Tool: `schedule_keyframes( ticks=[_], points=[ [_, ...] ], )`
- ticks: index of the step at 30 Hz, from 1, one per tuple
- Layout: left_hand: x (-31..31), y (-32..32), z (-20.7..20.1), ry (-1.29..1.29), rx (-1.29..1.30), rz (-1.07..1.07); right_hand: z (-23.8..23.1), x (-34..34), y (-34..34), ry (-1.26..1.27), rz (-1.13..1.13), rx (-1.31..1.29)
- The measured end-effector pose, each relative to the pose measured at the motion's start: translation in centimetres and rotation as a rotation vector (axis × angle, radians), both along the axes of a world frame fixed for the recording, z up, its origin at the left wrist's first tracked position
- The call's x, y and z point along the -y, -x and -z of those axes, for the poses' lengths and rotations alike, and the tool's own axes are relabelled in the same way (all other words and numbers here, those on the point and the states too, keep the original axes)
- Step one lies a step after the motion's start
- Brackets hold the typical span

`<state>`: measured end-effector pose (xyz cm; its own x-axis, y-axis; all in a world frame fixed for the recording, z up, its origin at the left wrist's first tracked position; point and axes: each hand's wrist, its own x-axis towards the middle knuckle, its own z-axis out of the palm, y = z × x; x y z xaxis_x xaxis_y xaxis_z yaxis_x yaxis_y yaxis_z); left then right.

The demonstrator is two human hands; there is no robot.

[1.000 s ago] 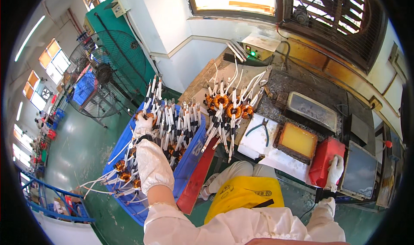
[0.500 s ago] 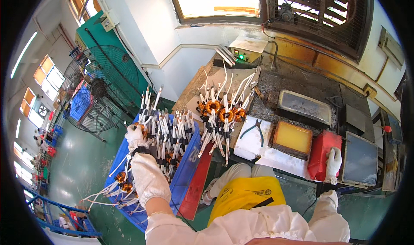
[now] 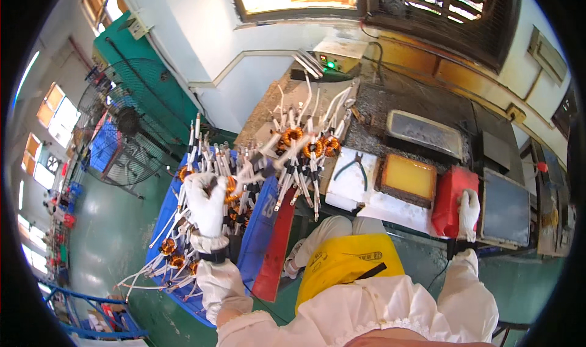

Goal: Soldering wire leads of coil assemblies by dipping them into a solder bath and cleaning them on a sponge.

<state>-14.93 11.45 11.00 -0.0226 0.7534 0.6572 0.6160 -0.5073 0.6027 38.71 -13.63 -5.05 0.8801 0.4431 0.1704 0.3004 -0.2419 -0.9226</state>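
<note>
Gloved left hand point(image 3: 206, 203) is laid, fingers seemingly curled, on white-leaded copper coils point(image 3: 235, 188) heaped in the blue crate point(image 3: 256, 225), though the grasp cannot be told; gloved right hand point(image 3: 469, 209) is rested flat against the red container point(image 3: 450, 200) on the workbench point(image 3: 366, 194).

A small grey control box point(image 3: 337, 52) with a lit green lamp stands at the bench's far edge under the window. White printed marks show on the blue crate's point(image 3: 259, 225) wall beside my knee, and black print crosses my yellow apron point(image 3: 348, 264).
</note>
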Motion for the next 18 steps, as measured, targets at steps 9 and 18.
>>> schedule_keyframes(
  ticks=[9,18],
  points=[
    [7.0,-8.5,1.2,-0.023,-0.027,0.207,-8.9,-3.5,8.6,-0.129,-0.429,-0.170],
    [11.0,-13.9,2.9,-0.135,-0.126,0.453,-8.7,-6.4,17.3,-0.407,-1.009,-0.563]
  ],
)
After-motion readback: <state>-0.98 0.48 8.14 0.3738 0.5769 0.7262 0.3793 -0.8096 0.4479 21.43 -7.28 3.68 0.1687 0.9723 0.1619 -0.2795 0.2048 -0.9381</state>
